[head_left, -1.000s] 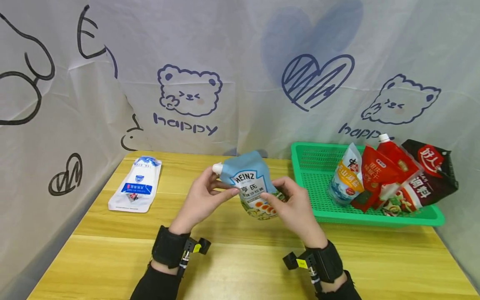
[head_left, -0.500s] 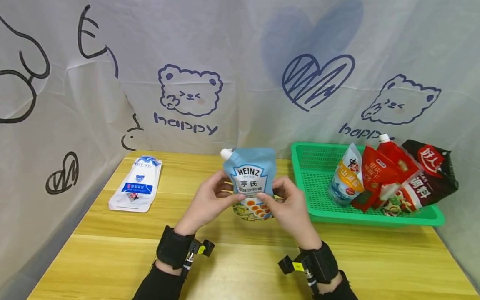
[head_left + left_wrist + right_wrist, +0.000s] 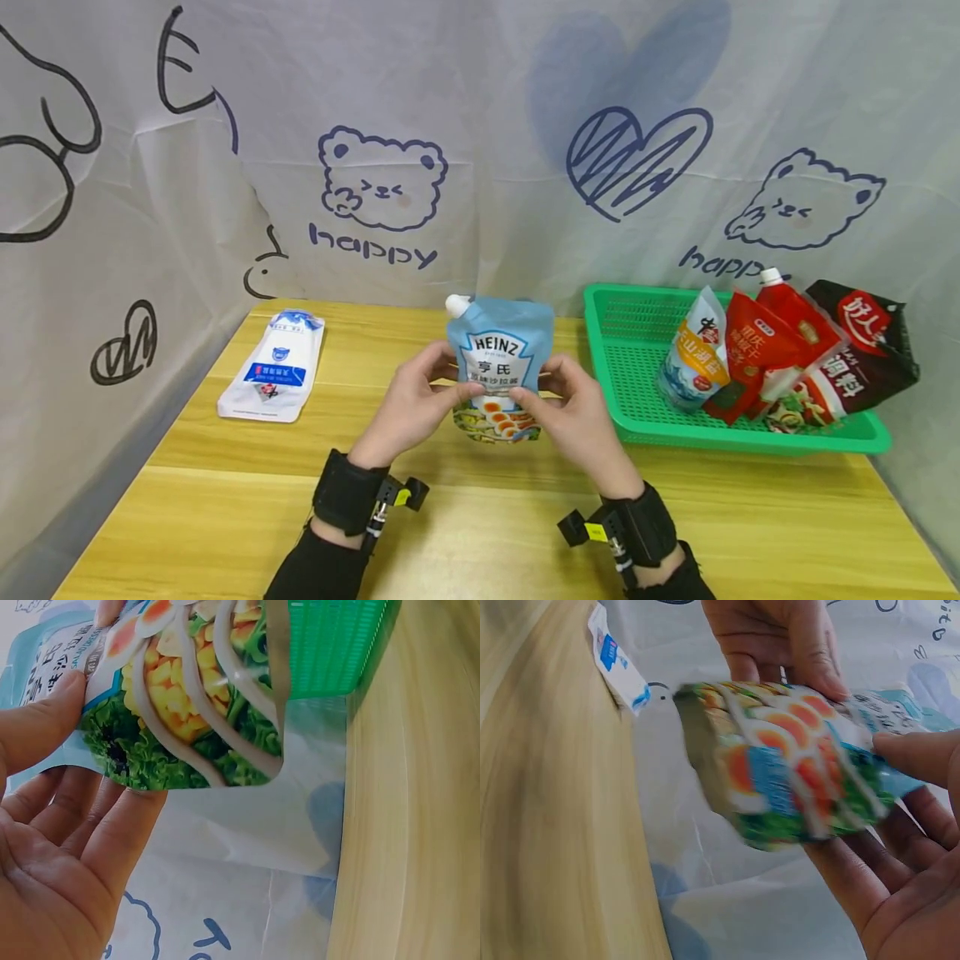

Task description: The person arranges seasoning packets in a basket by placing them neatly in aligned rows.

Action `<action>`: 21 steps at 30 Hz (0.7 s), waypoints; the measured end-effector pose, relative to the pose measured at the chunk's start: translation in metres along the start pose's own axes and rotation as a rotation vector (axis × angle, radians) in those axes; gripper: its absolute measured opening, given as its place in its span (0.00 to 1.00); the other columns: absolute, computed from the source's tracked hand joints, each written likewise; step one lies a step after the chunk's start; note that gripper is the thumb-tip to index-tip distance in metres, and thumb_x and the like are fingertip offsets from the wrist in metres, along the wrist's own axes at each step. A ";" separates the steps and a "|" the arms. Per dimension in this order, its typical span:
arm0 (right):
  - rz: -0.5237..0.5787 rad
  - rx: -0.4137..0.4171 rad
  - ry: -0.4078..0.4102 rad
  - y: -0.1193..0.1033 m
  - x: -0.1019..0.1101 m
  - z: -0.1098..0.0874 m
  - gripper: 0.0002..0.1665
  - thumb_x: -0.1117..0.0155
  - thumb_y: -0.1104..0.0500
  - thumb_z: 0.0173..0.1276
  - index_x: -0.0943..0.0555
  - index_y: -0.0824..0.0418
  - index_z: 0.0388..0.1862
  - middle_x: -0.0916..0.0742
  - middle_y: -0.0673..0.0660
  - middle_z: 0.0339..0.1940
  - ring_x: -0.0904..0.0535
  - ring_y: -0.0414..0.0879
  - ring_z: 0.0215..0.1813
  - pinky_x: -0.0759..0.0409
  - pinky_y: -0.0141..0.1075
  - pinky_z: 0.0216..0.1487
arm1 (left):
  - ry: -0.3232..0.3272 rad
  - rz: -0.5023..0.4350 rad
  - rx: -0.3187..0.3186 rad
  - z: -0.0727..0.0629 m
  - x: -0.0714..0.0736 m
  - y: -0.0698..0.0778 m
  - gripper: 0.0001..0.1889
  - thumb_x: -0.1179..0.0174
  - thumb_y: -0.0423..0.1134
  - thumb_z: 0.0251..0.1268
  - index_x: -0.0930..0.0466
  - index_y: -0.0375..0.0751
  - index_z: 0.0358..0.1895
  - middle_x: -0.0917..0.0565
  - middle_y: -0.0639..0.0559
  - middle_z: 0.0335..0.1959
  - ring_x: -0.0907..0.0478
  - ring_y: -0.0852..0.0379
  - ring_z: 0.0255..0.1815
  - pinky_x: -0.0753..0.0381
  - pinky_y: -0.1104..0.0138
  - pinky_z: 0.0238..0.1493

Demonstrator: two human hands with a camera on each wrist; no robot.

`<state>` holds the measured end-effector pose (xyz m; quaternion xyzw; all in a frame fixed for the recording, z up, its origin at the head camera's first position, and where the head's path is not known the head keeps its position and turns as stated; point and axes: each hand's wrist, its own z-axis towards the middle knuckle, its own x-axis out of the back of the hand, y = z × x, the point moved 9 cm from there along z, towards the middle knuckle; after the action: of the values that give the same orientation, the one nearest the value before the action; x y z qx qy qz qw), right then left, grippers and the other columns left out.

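A light-blue Heinz salad dressing pouch (image 3: 501, 333) is held up above the table, its white cap (image 3: 457, 306) at the upper left and its label facing the head camera. My left hand (image 3: 414, 407) grips its left side, thumb on the front and fingers behind. On the opposite side my right hand (image 3: 576, 417) grips it the same way. In the left wrist view the pouch's lower front (image 3: 187, 690) shows corn and lettuce; the right wrist view shows egg slices on the pouch (image 3: 787, 757), somewhat blurred.
At the left of the wooden table (image 3: 465, 533) lies a white and blue packet (image 3: 273, 367). A green basket (image 3: 630, 358) on the right holds a blue-orange pouch (image 3: 693, 350), red pouches (image 3: 757, 333) and a dark seasoning bag (image 3: 862, 358). A printed cloth (image 3: 510, 208) hangs behind.
The pouch has turned from a tilt to nearly upright, its cap rising. Both hands have shifted slightly with it and keep their grip. Over the last half second it has moved little.
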<state>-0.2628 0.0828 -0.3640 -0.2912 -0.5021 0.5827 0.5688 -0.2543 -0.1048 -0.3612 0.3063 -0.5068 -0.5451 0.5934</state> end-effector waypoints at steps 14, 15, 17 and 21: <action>0.016 0.025 0.028 -0.014 0.024 0.000 0.29 0.30 0.71 0.69 0.24 0.66 0.68 0.17 0.64 0.59 0.15 0.42 0.51 0.12 0.35 0.47 | -0.002 0.159 -0.091 0.000 0.004 0.007 0.19 0.29 0.29 0.63 0.19 0.37 0.57 0.13 0.44 0.48 0.15 0.48 0.48 0.12 0.62 0.48; 0.011 0.020 0.030 -0.015 0.025 0.000 0.29 0.30 0.71 0.70 0.24 0.66 0.69 0.17 0.64 0.60 0.15 0.42 0.52 0.13 0.33 0.47 | -0.006 0.176 -0.098 0.000 0.004 0.007 0.19 0.29 0.29 0.63 0.18 0.37 0.57 0.13 0.45 0.48 0.15 0.48 0.48 0.12 0.62 0.48; 0.001 0.016 0.035 -0.016 0.027 0.000 0.30 0.30 0.71 0.70 0.25 0.66 0.70 0.18 0.64 0.63 0.15 0.44 0.54 0.13 0.32 0.48 | -0.017 0.211 -0.110 0.000 0.003 0.008 0.18 0.29 0.30 0.63 0.17 0.38 0.56 0.12 0.46 0.48 0.15 0.50 0.48 0.12 0.61 0.48; -0.050 0.031 0.024 -0.019 0.027 -0.001 0.30 0.29 0.70 0.69 0.23 0.65 0.69 0.18 0.63 0.66 0.18 0.52 0.62 0.13 0.32 0.48 | -0.040 0.290 -0.130 0.000 0.000 0.007 0.16 0.29 0.31 0.64 0.16 0.39 0.55 0.12 0.48 0.49 0.15 0.51 0.49 0.13 0.59 0.50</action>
<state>-0.2605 0.1063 -0.3408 -0.2766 -0.4932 0.5725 0.5937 -0.2517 -0.1034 -0.3550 0.1801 -0.5213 -0.4915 0.6740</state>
